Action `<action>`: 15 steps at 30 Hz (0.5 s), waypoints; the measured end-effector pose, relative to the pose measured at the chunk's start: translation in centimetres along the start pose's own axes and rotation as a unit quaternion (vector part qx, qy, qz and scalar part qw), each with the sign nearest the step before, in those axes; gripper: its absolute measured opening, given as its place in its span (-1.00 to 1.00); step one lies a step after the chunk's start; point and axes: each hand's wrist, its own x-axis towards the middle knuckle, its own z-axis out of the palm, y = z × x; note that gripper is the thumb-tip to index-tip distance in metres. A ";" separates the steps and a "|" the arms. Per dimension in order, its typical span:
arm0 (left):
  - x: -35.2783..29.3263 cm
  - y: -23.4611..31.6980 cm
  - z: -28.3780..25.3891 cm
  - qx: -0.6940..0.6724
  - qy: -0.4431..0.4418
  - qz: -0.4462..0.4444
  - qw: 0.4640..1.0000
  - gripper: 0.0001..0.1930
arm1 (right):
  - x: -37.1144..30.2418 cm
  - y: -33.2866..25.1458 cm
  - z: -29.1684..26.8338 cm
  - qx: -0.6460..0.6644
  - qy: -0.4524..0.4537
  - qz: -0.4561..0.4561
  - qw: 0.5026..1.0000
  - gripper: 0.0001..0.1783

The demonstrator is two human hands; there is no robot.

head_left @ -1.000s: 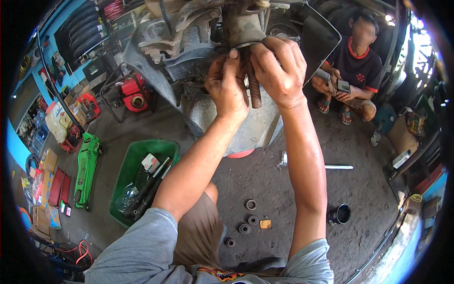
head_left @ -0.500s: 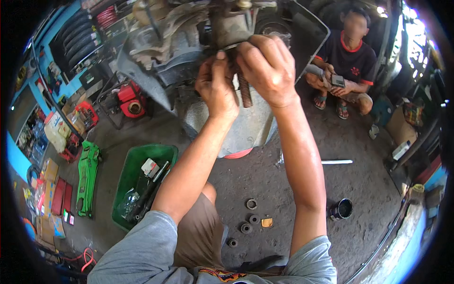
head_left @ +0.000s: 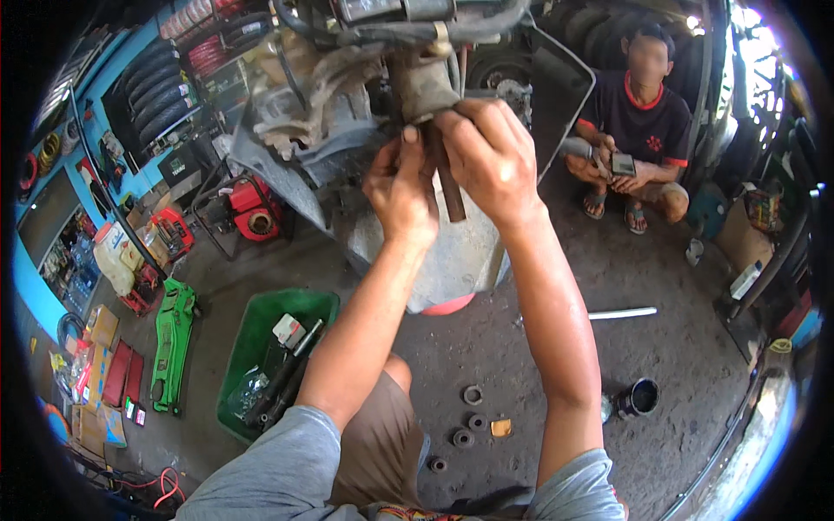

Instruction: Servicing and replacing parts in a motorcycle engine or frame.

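Both my hands are raised to the lower end of a grimy metal head tube (head_left: 424, 87) on a partly stripped motorcycle front. My left hand (head_left: 401, 191) is closed, its thumb pointing up near the tube's rim. Against the right side of that rim, my right hand (head_left: 497, 161) has its fingers bent and pressed together. A rusty brown rod (head_left: 453, 198) hangs down between the hands, its lower end free. My fingers hide the rod's top and whatever they grip there.
On the floor lie several metal rings (head_left: 463, 437), a small yellow square (head_left: 501, 427) and a silver bar (head_left: 622, 313). A green bin (head_left: 239, 369) with tools stands left, beside a green floor jack (head_left: 174, 343). A black can (head_left: 640, 398) stands right. A person (head_left: 638, 122) squats behind, holding a device.
The whole view has shifted, so the scene sits lower and more of the motorcycle shows above. My hands stay at the tube's lower end. The rod still hangs between them.
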 end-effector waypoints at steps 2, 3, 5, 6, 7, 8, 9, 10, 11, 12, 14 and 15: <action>0.5 0.2 -0.6 0.032 0.009 -0.010 0.999 -0.71 | -0.2 -0.4 0.0 0.028 0.024 0.047 0.998 -0.75; 0.6 0.2 -0.4 0.016 0.002 -0.010 1.000 -0.73 | -0.4 -0.7 -0.5 0.033 0.037 0.084 0.995 -0.75; 1.0 0.6 -0.8 0.040 -0.010 -0.021 0.999 -0.76 | -1.6 -1.1 -1.4 0.031 0.081 0.144 0.986 -0.74; 1.2 0.6 -1.1 0.070 -0.006 0.017 0.997 -0.77 | -2.3 -1.5 -2.5 0.023 0.083 0.199 0.976 -0.73; 0.6 0.8 -0.1 0.080 -0.012 0.026 0.996 -0.77 | -3.7 -1.0 -3.7 -0.008 0.098 0.216 0.971 -0.75; 0.4 1.0 -0.1 0.118 -0.012 0.066 0.991 -0.78 | -4.8 -1.5 -4.5 0.062 0.126 0.328 0.934 -0.76; 0.3 1.2 -0.3 0.156 -0.013 0.105 0.982 -0.79 | -5.8 -2.5 -5.6 0.129 0.153 0.434 0.878 -0.77; 0.3 1.1 -0.1 0.207 -0.009 0.179 0.962 -0.79 | -6.5 -3.1 -6.8 0.121 0.152 0.464 0.864 -0.77; 0.2 1.2 0.1 0.258 -0.006 0.254 0.932 -0.79 | -7.2 -3.7 -7.9 0.115 0.152 0.493 0.849 -0.76; -0.2 1.6 0.2 0.294 -0.003 0.259 0.920 -0.78 | -8.4 -4.2 -8.8 0.105 0.130 0.507 0.845 -0.76; 0.4 1.2 -0.6 0.318 -0.016 0.286 0.904 -0.78 | -10.1 -5.5 -10.9 0.101 0.072 0.551 0.825 -0.77; 0.7 1.2 -1.2 0.339 -0.028 0.321 0.884 -0.77 | -10.9 -6.1 -11.8 0.104 0.013 0.587 0.803 -0.79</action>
